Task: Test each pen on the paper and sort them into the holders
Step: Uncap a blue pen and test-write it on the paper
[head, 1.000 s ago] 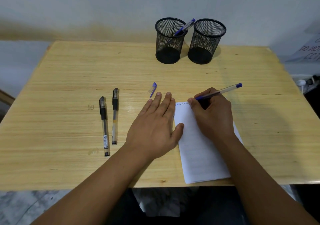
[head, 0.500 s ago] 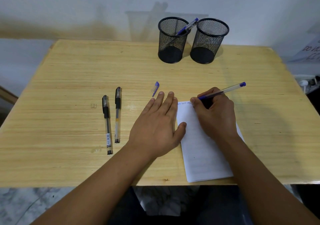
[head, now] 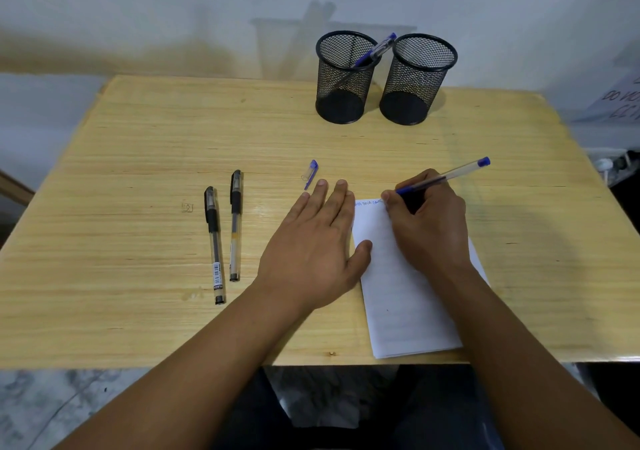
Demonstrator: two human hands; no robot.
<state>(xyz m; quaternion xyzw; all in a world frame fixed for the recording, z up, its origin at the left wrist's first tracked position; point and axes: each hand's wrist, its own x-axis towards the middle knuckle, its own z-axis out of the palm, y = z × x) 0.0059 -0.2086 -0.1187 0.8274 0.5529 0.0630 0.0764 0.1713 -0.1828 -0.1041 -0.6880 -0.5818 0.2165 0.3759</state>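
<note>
Right hand point(head: 427, 228) grips the blue pen point(head: 443, 177) on the paper point(head: 401, 294); left hand point(head: 311, 252) lies flat, fingers straight.
Pen cap point(head: 310, 173) just beyond left fingertips; pen tip hidden by fingers; two black pens point(head: 223, 235) lie apart leftward.

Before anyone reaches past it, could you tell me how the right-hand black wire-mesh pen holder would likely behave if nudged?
The right-hand black wire-mesh pen holder looks empty and mostly open mesh, so it is probably light and would slide easily on the smooth wooden table. It stands tall on a narrower base, so a push near the rim may tip it. Once down, its round body would likely roll.
</note>
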